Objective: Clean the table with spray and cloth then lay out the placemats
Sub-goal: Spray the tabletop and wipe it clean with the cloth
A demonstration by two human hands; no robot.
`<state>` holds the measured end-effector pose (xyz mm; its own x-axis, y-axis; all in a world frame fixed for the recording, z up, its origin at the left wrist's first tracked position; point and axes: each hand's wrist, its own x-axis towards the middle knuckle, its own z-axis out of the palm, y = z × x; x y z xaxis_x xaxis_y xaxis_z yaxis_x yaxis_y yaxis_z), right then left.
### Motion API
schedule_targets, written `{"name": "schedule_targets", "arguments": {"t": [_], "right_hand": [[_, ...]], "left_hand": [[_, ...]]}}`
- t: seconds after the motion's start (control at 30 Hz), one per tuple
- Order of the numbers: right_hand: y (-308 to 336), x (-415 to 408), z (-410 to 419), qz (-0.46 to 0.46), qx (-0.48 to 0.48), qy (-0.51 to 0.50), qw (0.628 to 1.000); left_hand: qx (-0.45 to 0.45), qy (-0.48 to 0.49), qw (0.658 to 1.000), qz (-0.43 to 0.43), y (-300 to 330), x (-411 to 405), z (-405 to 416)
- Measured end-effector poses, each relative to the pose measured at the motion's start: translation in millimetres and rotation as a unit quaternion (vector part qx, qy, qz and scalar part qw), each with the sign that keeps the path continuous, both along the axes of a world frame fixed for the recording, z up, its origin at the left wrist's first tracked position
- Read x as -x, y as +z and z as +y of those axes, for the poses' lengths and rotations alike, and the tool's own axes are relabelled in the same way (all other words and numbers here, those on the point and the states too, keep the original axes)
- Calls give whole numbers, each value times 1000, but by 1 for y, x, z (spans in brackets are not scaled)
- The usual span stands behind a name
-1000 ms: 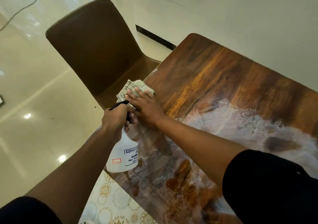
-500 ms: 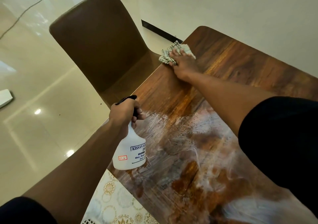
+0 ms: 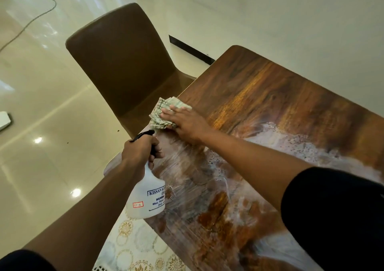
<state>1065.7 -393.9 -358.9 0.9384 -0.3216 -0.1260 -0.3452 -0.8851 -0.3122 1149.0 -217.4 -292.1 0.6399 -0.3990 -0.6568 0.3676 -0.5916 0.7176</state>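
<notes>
1. Head view showed the right hand pressed flat on the cloth, fingers straight and spread, nothing curled round the fabric. The cloth lay bunched under the fingertips at the left edge of the table; part of it stuck out past the fingers toward the chair. With only downward pressure holding it, a stroke further that way could have pushed the cloth off the edge.

2. The left hand gripped the neck of the spray bottle, fingers wrapped tight at the trigger. The bottle hung below that grip, over the table's edge and just short of the right forearm. A squeeze made by accident would probably have wetted the arm or the floor rather than the wood.

3. Whitish wet streaks lay behind the flat hand, toward the person, while the wood beyond the fingertips looked dry. Judging from that, uneven strokes risked leaving smears.

4. A patterned placemat lay below the bottle, beside the person, on a surface I could not make out. Drips from the bottle could have marked it before it was laid out.
</notes>
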Motion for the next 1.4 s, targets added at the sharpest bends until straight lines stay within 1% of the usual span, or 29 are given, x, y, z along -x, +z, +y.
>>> {"name": "schedule_targets", "arguments": {"t": [0.03,0.17,0.27,0.4,0.5,0.53,0.6,0.67,0.73,0.83,0.9,0.97,1.1,1.17,1.2,1.27,1.33,1.4], "right_hand": [[6,0,-10,2,-2,-21,1000],[20,5,-64,11,-4,-169,986],[16,0,-87,27,-11,-202,979],[10,-15,-59,1,-43,-236,971],[11,-21,-13,-20,-76,-183,980],[9,-22,5,-27,-85,-151,985],[-1,-18,40,-28,-76,-47,996],[-13,-2,53,-25,-64,47,997],[-16,23,42,-39,-81,65,994],[-16,63,11,-52,-95,-2,994],[-14,84,-10,-55,-92,-86,990],[-10,96,-22,-62,-89,-180,978],[-2,79,-4,-49,-76,-297,950],[-4,59,15,-37,-86,-329,940],[-4,51,28,-33,-89,-322,942],[-3,41,59,-32,-91,-276,956],[-1,41,96,-37,-88,-199,975],[-7,51,127,-46,-78,-95,991]], "left_hand": [[3,-1,1000,0,0,1,2],[18,-12,1000,-2,-2,4,6],[13,-3,1000,-11,-6,1,10],[16,-1,1000,-9,-4,2,21],[26,25,999,-10,-1,2,35],[27,37,999,-12,0,1,41],[21,56,998,-17,1,3,53],[5,64,998,-19,3,7,66],[-7,59,998,-18,3,12,78],[-2,60,998,-8,5,17,88],[6,65,998,-1,5,20,90],[17,55,998,3,5,26,90],[2,51,999,-2,3,41,92],[-12,61,998,-14,3,48,95],[-14,66,998,-16,3,51,98],[-15,62,998,-18,4,57,105],[-15,45,999,-14,3,62,114],[-22,31,999,-7,1,69,121]]}}
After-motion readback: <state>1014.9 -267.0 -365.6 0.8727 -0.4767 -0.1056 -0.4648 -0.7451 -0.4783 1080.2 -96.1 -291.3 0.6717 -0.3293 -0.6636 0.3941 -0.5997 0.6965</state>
